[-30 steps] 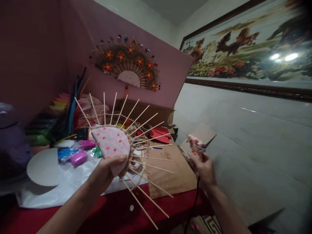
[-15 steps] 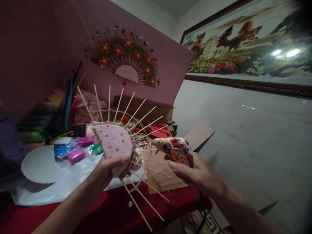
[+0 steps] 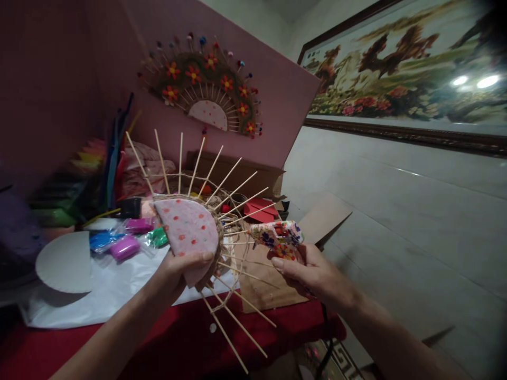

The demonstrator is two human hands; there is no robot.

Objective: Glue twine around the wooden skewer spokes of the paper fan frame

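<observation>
My left hand [image 3: 184, 266] is closed on the lower end of a half-round craft fan [image 3: 190, 227], its thumb lying over the dotted pink-white face. Thin wooden sticks [image 3: 233, 170] spread out from the curved edge, and twine [image 3: 216, 208] runs along that edge and loops across the sticks. In my right hand [image 3: 312, 269] is a flower-patterned hot glue gun [image 3: 279, 238], with its nozzle pointing left among the sticks on the right side. Whether the nozzle touches a stick or the twine I cannot tell. The fingers behind the fan are hidden.
A finished fan with orange flowers [image 3: 209, 89] hangs on the pink board. Bagged purple clay [image 3: 124, 248], a half-round white plate [image 3: 65, 262], red paper [image 3: 261, 212] and cardboard [image 3: 257, 295] lie on the red-covered table [image 3: 170, 343]. A dark cord [image 3: 328, 343] hangs below the right hand.
The glue gun has tilted and shifted slightly left against the fan. The whole view has moved a little; both hands keep their hold.
</observation>
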